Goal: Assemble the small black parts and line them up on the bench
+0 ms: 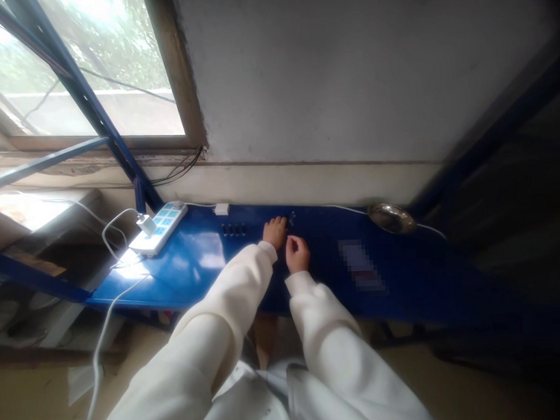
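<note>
My left hand [275,233] lies palm down on the blue tabletop [321,295], its fingers stretched toward the far edge. Just past its fingertips are small pale bits [292,217] and something dark, too small to name. My right hand [298,256] is beside it on the right, fingers curled with thumb and forefinger together. Whatever it may pinch is too small to make out. Left of my left hand, several small black cylindrical pieces [234,230] stand in a row.
A white power strip [158,231] with a plugged-in white charger [146,223] lies at the left end, its cable hanging over the front edge. A small white block [222,209] sits at the back. A shiny metal bowl [392,219] stands back right. Blue metal posts [94,106] flank the table.
</note>
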`<control>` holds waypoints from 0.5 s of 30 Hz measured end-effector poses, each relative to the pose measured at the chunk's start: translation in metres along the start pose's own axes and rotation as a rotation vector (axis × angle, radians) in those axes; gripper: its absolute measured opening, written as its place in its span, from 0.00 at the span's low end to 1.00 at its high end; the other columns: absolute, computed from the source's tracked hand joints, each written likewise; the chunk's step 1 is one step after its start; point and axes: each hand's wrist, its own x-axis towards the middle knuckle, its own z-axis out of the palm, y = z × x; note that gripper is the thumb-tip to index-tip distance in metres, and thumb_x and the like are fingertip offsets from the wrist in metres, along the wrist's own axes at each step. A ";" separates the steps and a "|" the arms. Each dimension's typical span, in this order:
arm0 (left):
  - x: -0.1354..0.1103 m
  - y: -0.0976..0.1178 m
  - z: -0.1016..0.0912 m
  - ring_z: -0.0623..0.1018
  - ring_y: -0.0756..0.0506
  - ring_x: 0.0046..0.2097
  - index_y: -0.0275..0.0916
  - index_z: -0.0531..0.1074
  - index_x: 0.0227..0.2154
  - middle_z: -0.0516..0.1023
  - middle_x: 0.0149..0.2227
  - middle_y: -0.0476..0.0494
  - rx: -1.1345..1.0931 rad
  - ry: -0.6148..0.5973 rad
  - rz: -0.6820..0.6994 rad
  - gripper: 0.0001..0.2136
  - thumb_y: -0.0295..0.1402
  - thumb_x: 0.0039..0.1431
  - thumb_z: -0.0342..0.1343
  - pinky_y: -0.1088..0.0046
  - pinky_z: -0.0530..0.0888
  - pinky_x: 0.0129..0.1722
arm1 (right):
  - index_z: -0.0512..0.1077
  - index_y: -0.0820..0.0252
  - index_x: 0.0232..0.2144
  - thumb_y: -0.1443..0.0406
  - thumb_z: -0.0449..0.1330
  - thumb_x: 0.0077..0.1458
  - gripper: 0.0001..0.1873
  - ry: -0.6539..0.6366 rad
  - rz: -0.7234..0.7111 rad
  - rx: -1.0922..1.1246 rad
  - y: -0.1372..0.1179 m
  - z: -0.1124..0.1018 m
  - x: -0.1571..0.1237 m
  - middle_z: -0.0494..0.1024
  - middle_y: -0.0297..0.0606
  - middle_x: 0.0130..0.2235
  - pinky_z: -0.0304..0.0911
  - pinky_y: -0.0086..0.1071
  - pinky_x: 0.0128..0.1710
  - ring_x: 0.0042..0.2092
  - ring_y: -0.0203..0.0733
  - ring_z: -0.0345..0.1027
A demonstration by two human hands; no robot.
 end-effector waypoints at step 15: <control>-0.044 -0.015 -0.008 0.73 0.47 0.34 0.38 0.65 0.34 0.74 0.33 0.43 -0.564 0.290 -0.074 0.04 0.29 0.55 0.50 0.71 0.69 0.35 | 0.71 0.65 0.35 0.64 0.49 0.50 0.14 -0.046 0.305 -0.092 0.002 -0.006 0.018 0.75 0.45 0.36 0.63 0.33 0.40 0.36 0.40 0.68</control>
